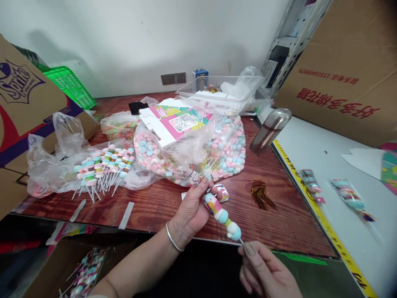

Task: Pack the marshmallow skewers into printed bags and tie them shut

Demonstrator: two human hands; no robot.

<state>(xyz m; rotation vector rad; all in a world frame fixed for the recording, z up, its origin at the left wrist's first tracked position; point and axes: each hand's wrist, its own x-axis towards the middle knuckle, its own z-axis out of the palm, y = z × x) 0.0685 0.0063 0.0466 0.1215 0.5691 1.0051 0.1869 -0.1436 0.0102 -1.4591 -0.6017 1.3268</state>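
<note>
A marshmallow lollipop in pink, blue, white and green slants across the table's front edge. My right hand pinches the white stick at its lower end. At the upper end, my left hand is closed around a small printed wrapper, which surrounds the top of the candy; how far in the candy reaches is hidden by the fingers. Just beyond the left fingers lies another printed packet. Gold twist ties lie in a pile to the right.
Several unwrapped marshmallow lollipops lie at left on plastic. Behind my hands sits a big bag of marshmallows with printed cards on top. A metal flask stands tilted-looking at right, near wrapped lollipops. Below left is an open carton.
</note>
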